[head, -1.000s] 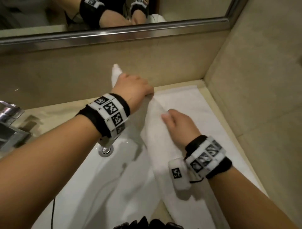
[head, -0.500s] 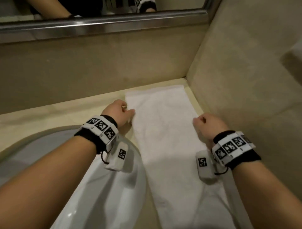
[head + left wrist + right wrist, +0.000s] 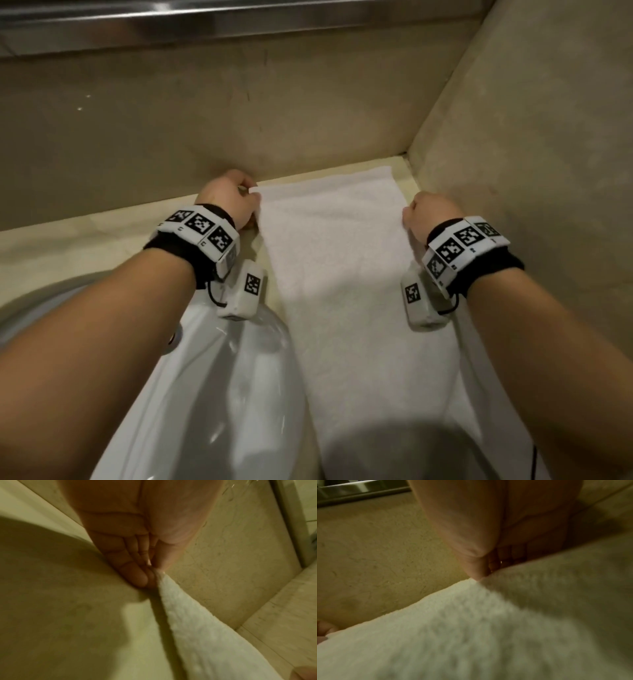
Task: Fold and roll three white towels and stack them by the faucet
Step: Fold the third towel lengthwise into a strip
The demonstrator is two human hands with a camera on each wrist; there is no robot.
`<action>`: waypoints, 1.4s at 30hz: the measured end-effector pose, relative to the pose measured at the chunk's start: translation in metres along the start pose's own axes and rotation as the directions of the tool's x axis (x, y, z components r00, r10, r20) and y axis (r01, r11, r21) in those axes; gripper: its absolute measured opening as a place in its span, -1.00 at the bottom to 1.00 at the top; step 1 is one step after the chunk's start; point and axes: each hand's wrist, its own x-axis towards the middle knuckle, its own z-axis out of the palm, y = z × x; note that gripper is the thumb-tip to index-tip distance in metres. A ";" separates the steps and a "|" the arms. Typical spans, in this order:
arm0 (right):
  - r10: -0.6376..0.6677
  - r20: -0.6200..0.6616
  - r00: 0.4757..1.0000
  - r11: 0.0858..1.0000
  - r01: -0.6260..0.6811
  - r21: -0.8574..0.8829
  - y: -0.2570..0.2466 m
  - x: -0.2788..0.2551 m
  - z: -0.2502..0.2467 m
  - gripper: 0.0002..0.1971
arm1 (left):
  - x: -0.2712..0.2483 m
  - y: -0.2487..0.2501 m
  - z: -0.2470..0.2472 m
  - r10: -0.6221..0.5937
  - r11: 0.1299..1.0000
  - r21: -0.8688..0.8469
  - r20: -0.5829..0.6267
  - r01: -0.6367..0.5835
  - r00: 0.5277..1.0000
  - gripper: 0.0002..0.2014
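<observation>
The white towel [image 3: 342,274] lies spread out long and flat on the beige counter [image 3: 68,246], running from the back wall toward the person, in the corner where the back wall meets the side wall [image 3: 531,137]. Just to its left sits the white sink basin [image 3: 222,394], whose rim the towel's left edge runs alongside. Both forearms reach forward, roughly parallel, one on each side of the towel, each wrist wrapped in a black band with a strip of black-and-white markers and a small white box hanging below. The left hand [image 3: 227,202] is at the far left corner of the towel, close to the back wall, knuckles up and fingers curled; the left wrist view shows the thumb and fingertips [image 3: 139,578] pressed together, pinching the towel's corner [image 3: 164,582] just above the counter. The right hand [image 3: 433,216] sits at the far right edge of the towel, near the side wall, also curled with knuckles up; from the right wrist view the thumb [image 3: 476,566] meets the folded fingers right at the towel's edge [image 3: 488,582], pinching the cloth. Above the back wall runs the metal frame of a mirror [image 3: 239,24].
</observation>
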 end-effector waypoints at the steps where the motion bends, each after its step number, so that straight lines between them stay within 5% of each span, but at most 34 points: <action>1: 0.003 0.008 1.000 1.000 -0.003 -0.011 0.000 0.001 -0.001 -0.70 | 0.000 -0.002 0.000 0.005 1.000 -0.015 -0.003 -0.005 1.000 -0.82; 7: -0.018 -0.027 0.999 1.000 0.019 0.025 0.005 -0.005 0.000 -0.63 | -0.009 -0.003 0.004 -0.004 0.992 -0.124 0.025 0.007 1.000 -0.65; 13: 0.015 -0.003 1.000 1.000 -0.016 -0.020 -0.001 -0.005 -0.006 -0.66 | -0.014 0.004 0.000 -0.110 0.924 -0.359 0.078 0.131 0.991 -0.86; 18: -0.009 0.024 1.000 0.997 0.007 0.080 0.013 -0.019 -0.003 -0.56 | -0.041 0.000 0.008 -0.023 0.960 -0.260 0.295 0.104 0.955 -0.78; 22: -0.007 0.009 1.000 1.000 0.007 0.017 0.020 -0.027 0.002 -0.69 | -0.048 -0.005 0.011 -0.031 0.967 -0.236 0.270 0.097 0.962 -0.79; 27: 0.030 -0.047 0.998 0.982 -0.021 0.188 0.023 -0.047 0.001 -0.75 | -0.064 0.000 0.010 -0.068 0.926 -0.334 0.311 0.176 0.948 -0.76; 30: 0.036 0.033 0.999 0.967 -0.044 0.252 0.042 -0.074 0.002 -0.76 | -0.079 0.000 0.016 -0.044 0.934 -0.307 0.410 0.183 0.911 -0.78; 34: 0.015 0.156 0.988 0.975 -0.049 0.217 0.065 -0.108 0.012 -0.83 | -0.088 0.001 0.023 -0.027 0.960 -0.249 0.378 0.130 0.925 -0.84; 42: 0.149 -0.062 0.987 0.976 -0.137 0.171 0.064 -0.117 0.028 -0.64 | -0.098 0.003 0.022 -0.138 0.820 -0.456 0.429 0.347 0.892 -0.76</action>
